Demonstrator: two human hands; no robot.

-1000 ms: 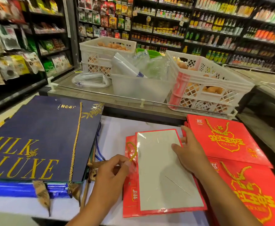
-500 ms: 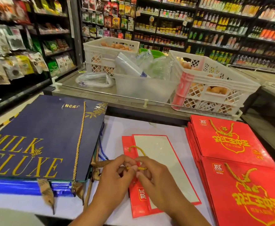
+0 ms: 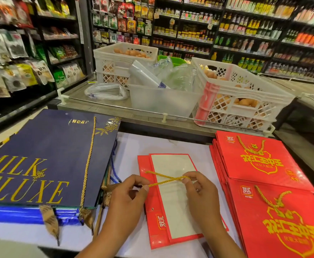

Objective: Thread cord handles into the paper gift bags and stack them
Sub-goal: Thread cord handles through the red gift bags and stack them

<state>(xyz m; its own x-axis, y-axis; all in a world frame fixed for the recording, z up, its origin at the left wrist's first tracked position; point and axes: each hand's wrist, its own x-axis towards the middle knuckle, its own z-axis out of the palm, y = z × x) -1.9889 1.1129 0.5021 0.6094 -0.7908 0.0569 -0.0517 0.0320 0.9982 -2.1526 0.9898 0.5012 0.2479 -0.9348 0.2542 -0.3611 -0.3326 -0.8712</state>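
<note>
Compared with half a second ago, the two hands have drawn apart and the gold cord (image 3: pixel 166 179) is pulled out between them into a crossed span. The left hand (image 3: pixel 127 197) pinches one end of the cord between thumb and forefinger; the right hand (image 3: pixel 201 192) pinches the other end, its remaining fingers curled. Both hands hover above the flat red bag (image 3: pixel 157 220), which lies folded on the white table (image 3: pixel 132 146) with its pale panel facing up and its near edge just short of the table's front edge. Bare table surface shows on the bag's left side and beyond its far edge. To the right, close beside the bag, lies the red bag stack (image 3: pixel 275 216), already corded, reaching the table's right edge. To the left, the navy bag stack (image 3: pixel 46 157) overhangs blue bags below it, its tassels hanging toward the front edge. Beyond the table stands a metal counter (image 3: pixel 152 121) with a rail, carrying a clear bin (image 3: pixel 161 101) and, on its right, a white crate (image 3: pixel 241 97) of eggs. Store shelves (image 3: pixel 245 34) fill the background.
</note>
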